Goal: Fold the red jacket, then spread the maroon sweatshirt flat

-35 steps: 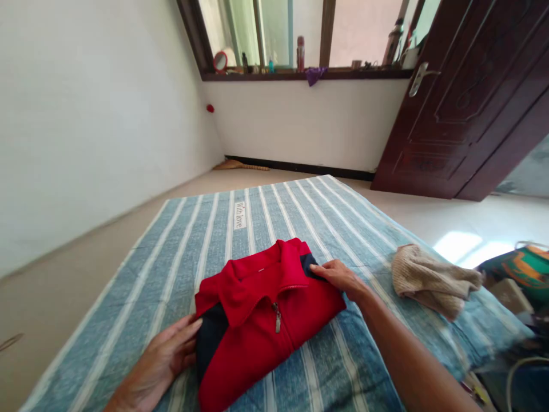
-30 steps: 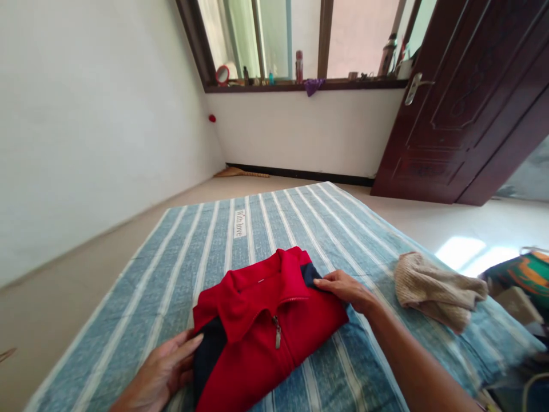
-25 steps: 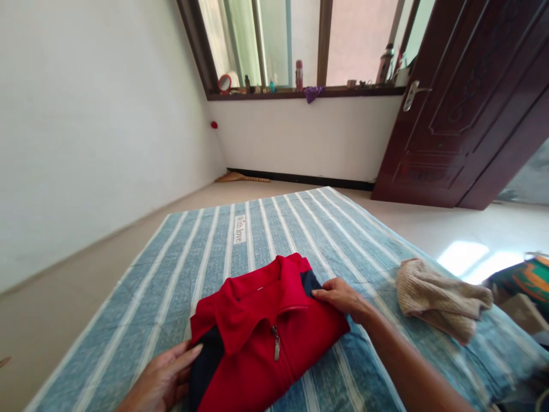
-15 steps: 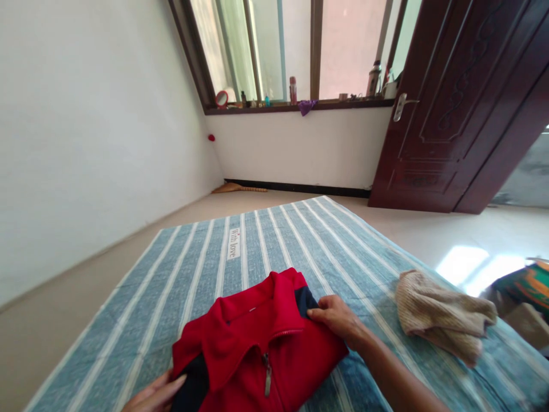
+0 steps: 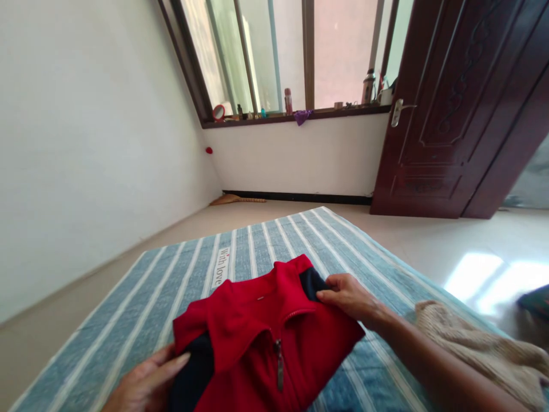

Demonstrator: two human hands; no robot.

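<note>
A red jacket with dark navy shoulder patches and a front zipper is held by both shoulders, its collar toward the window. My left hand grips the navy patch on the left side, thumb on top and fingers underneath. On the right, my right hand pinches the other navy patch between thumb and fingers. The metal zipper pull hangs down the front. Beneath the jacket is a blue-and-white striped bedspread; the jacket's lower part runs out of view.
A beige knitted garment lies on the bed at the right, partly behind my forearm. Beyond the bed are a dark red door, a windowsill with bottles and small items, and a broom on the floor.
Both hands keep their grip on the jacket's shoulders. The jacket's right side and my right hand have moved up and rightward; the view has tilted and shifted slightly.
</note>
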